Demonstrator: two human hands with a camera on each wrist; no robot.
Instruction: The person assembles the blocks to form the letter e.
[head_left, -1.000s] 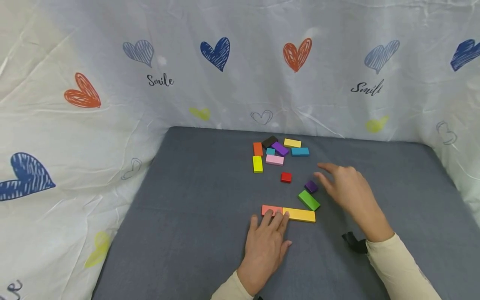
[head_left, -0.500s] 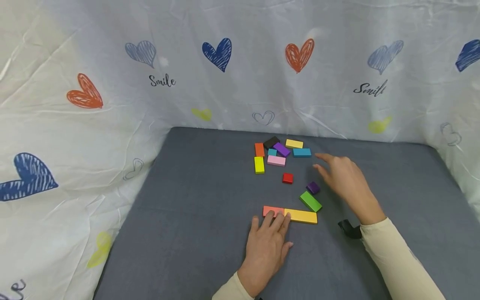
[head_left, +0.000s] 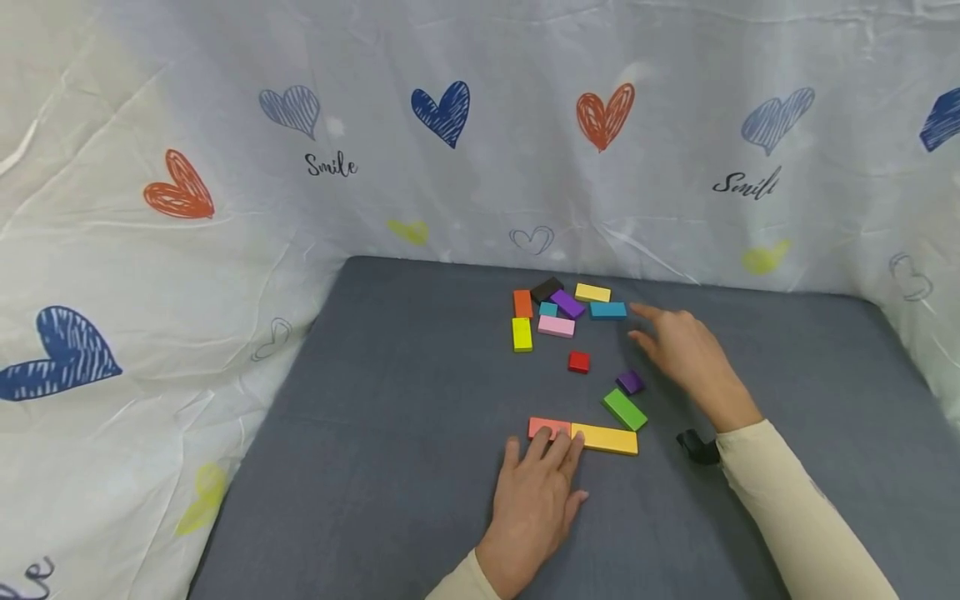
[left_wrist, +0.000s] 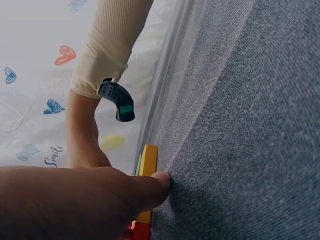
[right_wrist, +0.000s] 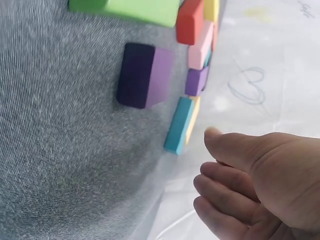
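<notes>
In the head view my left hand (head_left: 534,508) rests its fingertips on the near edge of a coral block (head_left: 550,427) and the end of a long orange-yellow block (head_left: 604,439), which lie end to end. My right hand (head_left: 693,360) is over the table at the right, thumb and forefinger apart with nothing between them. Its forefinger points at a blue block (head_left: 608,311), a small gap away. Left of that hand lie a small dark purple block (head_left: 630,382) and a green block (head_left: 624,410), whose near corner meets the orange-yellow block.
A red block (head_left: 578,362) lies alone mid-table. Behind it is a cluster with pink (head_left: 557,327), yellow (head_left: 522,335), orange (head_left: 522,303), black (head_left: 547,289), purple (head_left: 567,303) and pale yellow (head_left: 592,292) blocks. A printed white curtain (head_left: 480,192) hangs behind the grey table (head_left: 375,417).
My right hand has moved away from me and slightly left, from near the dark purple block towards the blue block. The left hand has stayed on the coral and orange-yellow blocks.
</notes>
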